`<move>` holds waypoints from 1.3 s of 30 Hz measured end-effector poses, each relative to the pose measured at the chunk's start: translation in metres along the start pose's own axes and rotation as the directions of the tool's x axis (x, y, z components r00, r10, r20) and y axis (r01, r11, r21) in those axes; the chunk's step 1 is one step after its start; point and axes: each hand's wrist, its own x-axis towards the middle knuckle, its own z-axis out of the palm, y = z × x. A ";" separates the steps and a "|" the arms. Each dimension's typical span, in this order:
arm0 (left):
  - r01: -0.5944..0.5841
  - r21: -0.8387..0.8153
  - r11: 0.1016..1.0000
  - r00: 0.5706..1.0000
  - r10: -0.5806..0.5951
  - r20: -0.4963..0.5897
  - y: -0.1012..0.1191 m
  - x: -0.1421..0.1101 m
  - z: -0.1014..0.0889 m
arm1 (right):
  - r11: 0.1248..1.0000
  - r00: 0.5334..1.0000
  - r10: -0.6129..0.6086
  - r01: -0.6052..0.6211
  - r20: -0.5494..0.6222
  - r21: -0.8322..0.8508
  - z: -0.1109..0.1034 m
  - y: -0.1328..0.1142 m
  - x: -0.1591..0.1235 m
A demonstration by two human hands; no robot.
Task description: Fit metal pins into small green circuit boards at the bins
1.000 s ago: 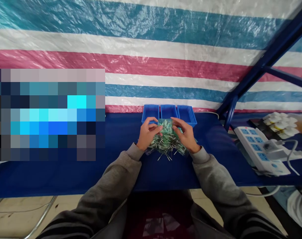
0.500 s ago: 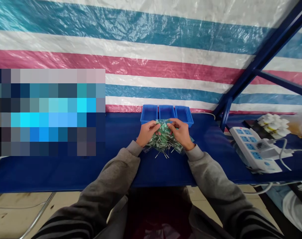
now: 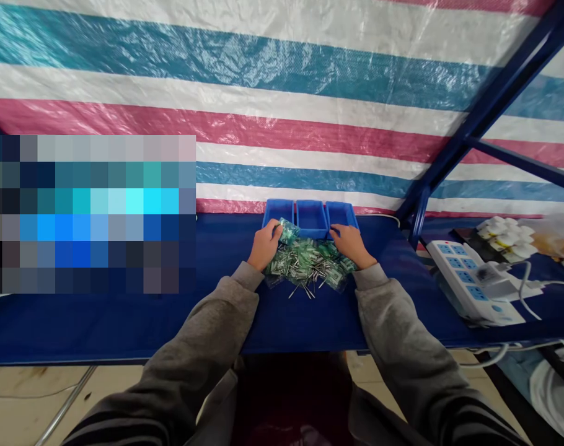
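Between the thumb and fingers of my left hand (image 3: 264,243) is a small green-tinted clear plastic bag (image 3: 289,231), held just in front of the left and middle blue bins. My right hand (image 3: 350,243) is by the front of the right-hand bin, fingers loosely bent and slightly apart, with nothing visible in them. Below and between both hands lies a pile of similar bags and thin metal rods (image 3: 307,263), some rods poking out toward me. What the held bag contains is too small to tell.
Three blue plastic bins (image 3: 311,217) stand in a row behind the pile on the blue table (image 3: 170,334). At the right are a white power strip (image 3: 472,282) with plugs, and several white items (image 3: 507,235). A blue metal frame (image 3: 449,164) slants up there.
Both hands were together on a bag above the pile. Now they have parted: my left hand keeps the bag and moves slightly left, while my right hand has let go and moved right.
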 end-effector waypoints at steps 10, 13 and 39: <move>-0.036 -0.017 0.999 0.996 0.037 0.081 -0.001 -0.001 0.007 | 0.994 0.997 -0.056 0.060 -0.047 0.089 0.015 0.005 0.002; -0.036 -0.116 0.993 0.999 0.035 -0.010 0.003 -0.001 0.007 | 0.989 0.987 -0.081 0.097 -0.141 0.109 0.012 0.005 0.000; 0.158 -0.655 0.739 0.986 -0.087 0.139 0.035 -0.020 0.015 | 0.614 0.900 -0.356 0.428 -0.251 0.664 -0.019 -0.046 -0.043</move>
